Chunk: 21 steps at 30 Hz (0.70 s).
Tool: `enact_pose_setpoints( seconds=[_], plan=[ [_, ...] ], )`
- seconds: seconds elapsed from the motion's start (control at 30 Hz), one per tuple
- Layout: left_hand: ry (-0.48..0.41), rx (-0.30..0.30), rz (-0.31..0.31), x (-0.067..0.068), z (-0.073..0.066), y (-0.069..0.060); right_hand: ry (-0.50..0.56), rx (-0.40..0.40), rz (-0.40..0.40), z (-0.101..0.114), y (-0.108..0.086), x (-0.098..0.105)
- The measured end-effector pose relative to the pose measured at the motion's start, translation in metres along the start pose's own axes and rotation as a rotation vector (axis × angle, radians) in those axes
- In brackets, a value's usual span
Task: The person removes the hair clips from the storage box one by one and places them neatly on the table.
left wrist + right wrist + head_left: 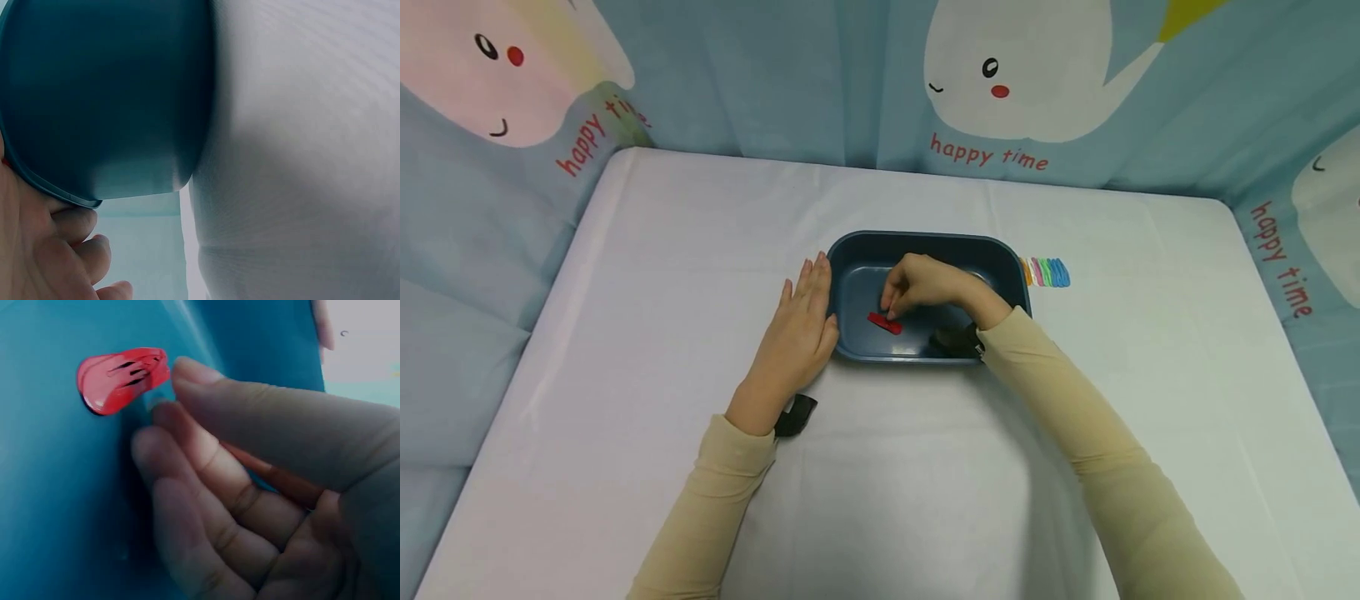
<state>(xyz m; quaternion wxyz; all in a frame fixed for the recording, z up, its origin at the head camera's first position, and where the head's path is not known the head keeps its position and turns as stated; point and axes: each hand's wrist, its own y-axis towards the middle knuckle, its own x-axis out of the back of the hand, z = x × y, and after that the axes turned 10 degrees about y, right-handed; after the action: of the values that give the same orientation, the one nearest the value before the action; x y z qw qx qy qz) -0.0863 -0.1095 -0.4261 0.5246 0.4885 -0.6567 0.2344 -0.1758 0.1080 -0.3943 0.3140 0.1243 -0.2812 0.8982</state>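
Note:
A red snap hair clip (885, 323) lies on the floor of a dark blue tray (928, 359). In the right wrist view the same hair clip (119, 381) shows slots at its narrow end, close to the thumb tip. My right hand (928, 282) reaches into the tray, fingers bent, with a gap between thumb and forefinger and no clip visible between them. Along the tray's left side, my left hand (801, 337) rests with straight fingers against the rim. From the left wrist, the outer wall of the tray (112, 94) fills the upper left, with fingers (75, 225) beside its rim.
Several coloured strips (1048, 272), orange, pink, green and blue, lie in a row just right of the tray. White cloth (625, 333) covers the table. A blue printed curtain (790, 83) hangs round its far side and ends.

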Motion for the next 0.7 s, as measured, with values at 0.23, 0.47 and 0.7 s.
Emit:
enact_pose_setpoints(
  seconds=[0.23, 0.47, 0.7],
  plan=[
    [-0.003, 0.009, 0.003, 0.002, 0.0, -0.001, -0.076, -0.023, 0.001, -0.003, 0.008, -0.002],
    [-0.01, 0.012, 0.005, 0.002, -0.001, -0.001, -0.197, -0.033, -0.003, 0.004, 0.009, -0.005],
    [-0.005, 0.007, 0.01, 0.002, -0.001, -0.001, -0.259, -0.037, -0.01, 0.008, 0.008, -0.007]
  ],
)
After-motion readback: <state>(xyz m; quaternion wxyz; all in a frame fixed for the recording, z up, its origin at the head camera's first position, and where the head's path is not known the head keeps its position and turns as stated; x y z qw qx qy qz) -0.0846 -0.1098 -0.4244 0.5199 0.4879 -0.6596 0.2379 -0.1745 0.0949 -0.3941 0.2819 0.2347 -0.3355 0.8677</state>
